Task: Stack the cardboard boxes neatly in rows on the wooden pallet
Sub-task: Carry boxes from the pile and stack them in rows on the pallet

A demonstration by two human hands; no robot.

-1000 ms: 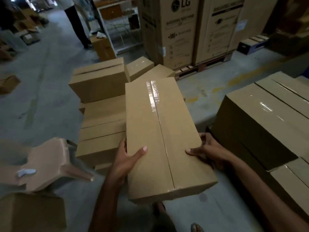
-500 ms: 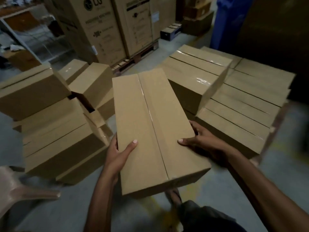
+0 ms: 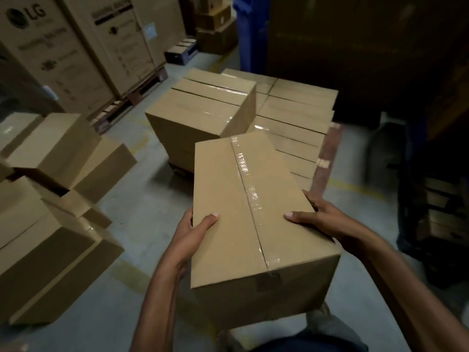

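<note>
A long taped cardboard box (image 3: 243, 212) is carried in front of me, its far end over the near edge of the stacked boxes. My left hand (image 3: 194, 231) grips its left side, thumb on top. My right hand (image 3: 317, 217) grips its right side, thumb on top. Ahead, several boxes (image 3: 291, 123) lie in rows on the wooden pallet (image 3: 330, 153), whose reddish edge shows at the right. A taller stack (image 3: 203, 107) rises on the pallet's left part.
A loose heap of cardboard boxes (image 3: 55, 199) sits on the floor at left. Large LG cartons (image 3: 63, 52) stand on a pallet at the back left. A blue bin (image 3: 247, 34) and dark shelving (image 3: 431, 174) line the right. Grey concrete floor (image 3: 142, 207) lies between.
The view has swung right from the loose heap toward the pallet. The held box has come closer to the stacked rows, its far end now over their near edge. Both hands keep their grip.
</note>
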